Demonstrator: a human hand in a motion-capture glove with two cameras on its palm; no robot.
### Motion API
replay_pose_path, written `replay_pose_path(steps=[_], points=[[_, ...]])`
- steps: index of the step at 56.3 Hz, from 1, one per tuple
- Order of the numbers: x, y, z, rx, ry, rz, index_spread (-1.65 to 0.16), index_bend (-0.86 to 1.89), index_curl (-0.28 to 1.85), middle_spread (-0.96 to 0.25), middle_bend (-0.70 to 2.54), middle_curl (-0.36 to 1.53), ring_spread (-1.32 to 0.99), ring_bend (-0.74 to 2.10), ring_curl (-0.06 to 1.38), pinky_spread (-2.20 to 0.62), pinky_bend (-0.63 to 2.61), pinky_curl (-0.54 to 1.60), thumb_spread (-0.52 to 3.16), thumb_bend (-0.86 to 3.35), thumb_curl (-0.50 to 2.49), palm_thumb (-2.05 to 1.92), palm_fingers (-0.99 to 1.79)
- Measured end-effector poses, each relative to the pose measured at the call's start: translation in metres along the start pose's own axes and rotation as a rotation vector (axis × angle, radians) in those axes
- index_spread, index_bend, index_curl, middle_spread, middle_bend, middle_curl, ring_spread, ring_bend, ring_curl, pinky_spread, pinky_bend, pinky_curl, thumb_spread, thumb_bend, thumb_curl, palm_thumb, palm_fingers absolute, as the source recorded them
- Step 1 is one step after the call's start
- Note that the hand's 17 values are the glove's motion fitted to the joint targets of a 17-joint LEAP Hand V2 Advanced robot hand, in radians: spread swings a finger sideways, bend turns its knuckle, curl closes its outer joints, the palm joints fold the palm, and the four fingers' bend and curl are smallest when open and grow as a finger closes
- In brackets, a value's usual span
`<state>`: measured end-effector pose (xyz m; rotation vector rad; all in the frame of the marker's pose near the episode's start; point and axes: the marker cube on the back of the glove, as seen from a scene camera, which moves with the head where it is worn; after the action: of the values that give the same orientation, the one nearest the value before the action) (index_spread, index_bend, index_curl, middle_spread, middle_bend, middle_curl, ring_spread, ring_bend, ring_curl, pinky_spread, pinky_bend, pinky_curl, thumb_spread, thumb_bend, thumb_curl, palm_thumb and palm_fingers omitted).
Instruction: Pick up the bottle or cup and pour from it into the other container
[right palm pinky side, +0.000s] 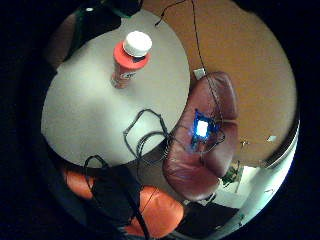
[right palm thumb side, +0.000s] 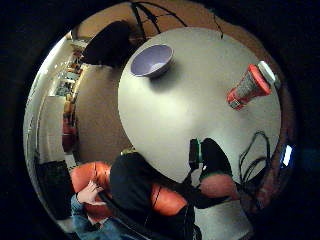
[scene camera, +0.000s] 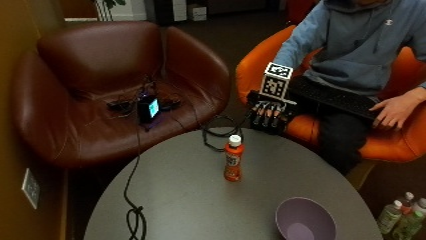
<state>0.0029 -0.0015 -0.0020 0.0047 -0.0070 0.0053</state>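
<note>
An orange bottle (scene camera: 233, 160) with a white cap stands upright near the middle of the round grey table (scene camera: 186, 200). It also shows in both palm views, bottle (right palm pinky side: 127, 62) and bottle (right palm thumb side: 247, 87). A purple bowl (scene camera: 305, 219) sits empty at the table's near right edge, bowl (right palm thumb side: 152, 61). My gloved right hand (scene camera: 269, 115) hovers above the table's far edge, beyond the bottle and apart from it, fingers hanging down relaxed and holding nothing.
A dark red leather armchair (scene camera: 100, 85) holding a lit device (scene camera: 149, 108) and cables stands at the far left. Black cables (scene camera: 136, 210) trail over the table's left side. The person sits in an orange chair (scene camera: 399, 140). Several bottles (scene camera: 399, 215) stand on the floor at right.
</note>
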Motion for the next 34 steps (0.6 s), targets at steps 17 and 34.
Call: replay_pose_path(steps=[17,34], points=[[0.044,0.007,-0.003,0.025,-0.016,0.035,-0.34,0.16,0.19,-0.1,0.16,0.12,-0.06,0.35,0.18,0.25,0.55,0.26,0.83,0.22,0.28,0.67,0.24],[0.094,0.017,0.013,-0.004,-0.071,0.062,-0.36,0.16,0.24,-0.1,0.17,0.18,-0.06,0.37,0.22,0.27,0.57,0.3,0.92,0.07,0.37,0.72,0.21]])
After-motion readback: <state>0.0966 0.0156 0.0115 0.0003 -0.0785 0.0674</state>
